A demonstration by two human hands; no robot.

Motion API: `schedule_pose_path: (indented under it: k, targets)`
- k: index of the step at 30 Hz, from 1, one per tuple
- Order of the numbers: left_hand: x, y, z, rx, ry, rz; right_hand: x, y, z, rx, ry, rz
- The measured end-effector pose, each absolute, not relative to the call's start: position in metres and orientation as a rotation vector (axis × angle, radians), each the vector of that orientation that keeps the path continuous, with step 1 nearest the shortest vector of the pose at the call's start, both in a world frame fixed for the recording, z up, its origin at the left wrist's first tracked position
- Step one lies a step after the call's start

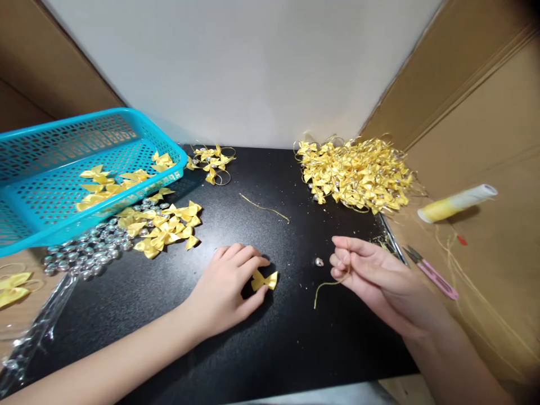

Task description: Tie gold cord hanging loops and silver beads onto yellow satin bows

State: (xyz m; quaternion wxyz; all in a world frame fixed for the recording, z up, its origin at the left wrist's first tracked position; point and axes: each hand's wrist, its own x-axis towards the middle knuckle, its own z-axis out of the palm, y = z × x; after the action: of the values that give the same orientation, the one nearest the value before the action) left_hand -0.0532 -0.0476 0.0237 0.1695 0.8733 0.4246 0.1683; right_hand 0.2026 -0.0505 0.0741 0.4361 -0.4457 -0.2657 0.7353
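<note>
Left hand (230, 284): thumb and forefinger curled about 1 yellow satin bow (270, 279), between black bench's (337, 354) front and back edges; whether pinching, cannot tell. Right hand (373, 271): fingertips pinching 1 thin gold cord (327, 283). Beside it: 1 small silver bead (319, 262). Back right corner: 1 heap of yellow bows (358, 177).

"How did the left hand (228, 284) lie?"
"Palm down, thumb (254, 302) apart from index finger (255, 262), forearm (139, 357) stretched behind."
"And the right hand (373, 275)?"
"Its fingers (349, 242) bent inward, thumb against them."
</note>
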Motion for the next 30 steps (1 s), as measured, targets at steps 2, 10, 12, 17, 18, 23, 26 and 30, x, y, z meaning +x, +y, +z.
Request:
schedule_pose_path:
  k: [2,10,12,17,18,23,26,30]
  targets:
    - [-0.055,-0.041,0.022,2.454,1.181,0.373,0.202,-0.049,0.073,-1.14,-0.711,1.816]
    - [-0.039,-0.007,0.026,2.06,1.054,0.478,0.184,-0.031,0.057,-1.226,-0.99,1.593]
    - [-0.03,0.0,0.026,1.695,1.106,0.618,0.183,-0.026,0.049,-1.294,-1.114,1.428]
    - [-0.01,0.005,0.014,1.005,0.955,0.89,0.182,-0.025,0.028,-1.365,-1.383,1.059]
    - [-0.009,0.004,0.011,0.951,0.937,0.903,0.181,-0.026,0.024,-1.362,-1.421,1.026]
    - [-0.011,-0.001,0.003,0.883,0.966,0.909,0.176,-0.032,0.017,-1.33,-1.556,0.963]
    - [-0.012,-0.004,0.002,0.837,0.963,0.854,0.175,-0.034,0.016,-1.288,-1.634,0.889]
    - [-0.012,-0.007,0.002,0.834,0.934,0.818,0.173,-0.035,0.014,-1.276,-1.701,0.801]
